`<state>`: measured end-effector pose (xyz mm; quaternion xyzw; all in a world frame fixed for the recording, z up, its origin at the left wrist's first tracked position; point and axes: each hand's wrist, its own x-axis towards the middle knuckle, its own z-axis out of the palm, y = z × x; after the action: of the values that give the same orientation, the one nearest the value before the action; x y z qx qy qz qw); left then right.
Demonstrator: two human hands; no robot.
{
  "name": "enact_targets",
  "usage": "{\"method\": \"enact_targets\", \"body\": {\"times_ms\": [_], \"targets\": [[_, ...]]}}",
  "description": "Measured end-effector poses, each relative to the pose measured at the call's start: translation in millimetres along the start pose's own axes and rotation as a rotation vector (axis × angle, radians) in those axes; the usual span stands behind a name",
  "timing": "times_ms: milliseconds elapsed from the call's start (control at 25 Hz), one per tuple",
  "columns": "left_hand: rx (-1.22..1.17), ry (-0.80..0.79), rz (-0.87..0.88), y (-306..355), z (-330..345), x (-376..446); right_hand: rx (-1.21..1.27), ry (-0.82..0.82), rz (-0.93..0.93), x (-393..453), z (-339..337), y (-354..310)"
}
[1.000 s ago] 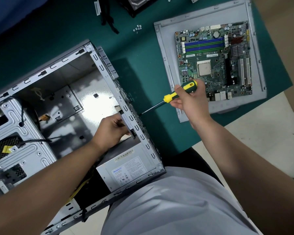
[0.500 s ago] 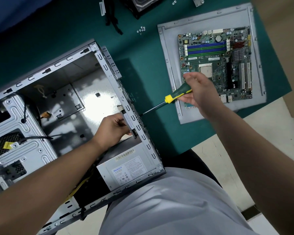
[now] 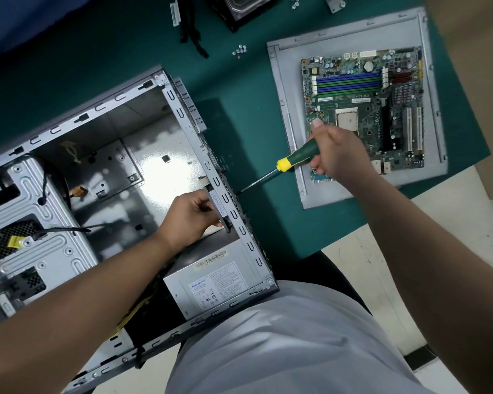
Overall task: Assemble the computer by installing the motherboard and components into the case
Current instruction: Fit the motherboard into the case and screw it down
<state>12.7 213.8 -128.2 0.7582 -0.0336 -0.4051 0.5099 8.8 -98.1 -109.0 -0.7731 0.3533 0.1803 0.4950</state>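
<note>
Right hand [image 3: 335,155] has re-gripped the screwdriver [image 3: 289,160], fingers curled round its handle.
Left hand [image 3: 192,214] pinches a part inside the case [image 3: 234,209] wall; fastening it comes next, motherboard [image 3: 365,109] waiting on the desk [image 3: 239,115].

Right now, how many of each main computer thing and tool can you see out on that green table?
Computer case: 1
Motherboard: 1
Power supply: 1
Grey side panel under the motherboard: 1
Screwdriver: 1
Total: 5
</note>
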Motion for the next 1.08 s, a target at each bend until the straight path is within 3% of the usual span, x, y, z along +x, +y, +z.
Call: {"method": "enact_targets", "body": {"times_ms": [200,400,600,800,1000,1080], "targets": [[0.0,-0.002,0.001,-0.1,0.2,0.2,0.532,-0.105,0.242,7.3,-13.0,-11.1],[-0.013,-0.002,0.004,0.7,0.8,-0.5,0.07,-0.056,0.078,0.5,-6.4,-8.0],[-0.009,0.0,0.007,-0.2,0.9,-0.5,0.552,-0.162,0.231,9.3,-16.4,-12.0],[-0.006,-0.005,0.022,-5.8,0.2,0.8,0.079,-0.052,0.153,6.0,-1.3,-8.4],[-0.02,-0.004,0.021,-10.0,0.0,1.8,0.467,-0.048,0.283,12.9,-5.6,-6.7],[-0.014,-0.004,0.02,-10.8,-0.5,2.3,0.502,-0.085,0.242,7.1,-5.5,-4.0]]}}
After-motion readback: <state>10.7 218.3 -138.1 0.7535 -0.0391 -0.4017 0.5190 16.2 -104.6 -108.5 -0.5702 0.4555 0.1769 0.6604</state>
